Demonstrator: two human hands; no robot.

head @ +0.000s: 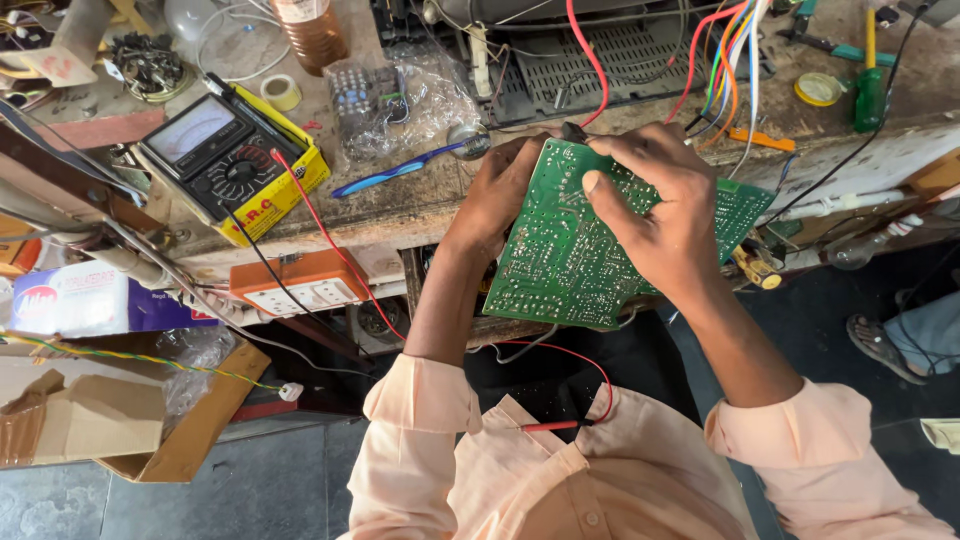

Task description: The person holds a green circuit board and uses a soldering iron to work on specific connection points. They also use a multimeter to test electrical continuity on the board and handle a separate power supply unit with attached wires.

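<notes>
A green circuit board point(560, 260), solder side up, is tilted above the front edge of the workbench. My left hand point(500, 195) grips its upper left edge from behind. My right hand point(655, 205) lies over its top, thumb pressed on the solder side, fingers curled over the far edge. Coloured wires point(725, 60) run from the board's far side to the open chassis point(590, 50) behind. A red probe point(548, 426) rests on my shirt, its red lead looping up under the board.
An analogue multimeter point(225, 160) in a yellow case sits at the left of the bench, above an orange socket strip point(300, 283). A blue toothbrush point(405, 165), tape roll point(280, 92), green screwdriver point(868, 85) and cardboard box point(120, 410) lie around. Another person's sandalled foot point(885, 345) shows at right.
</notes>
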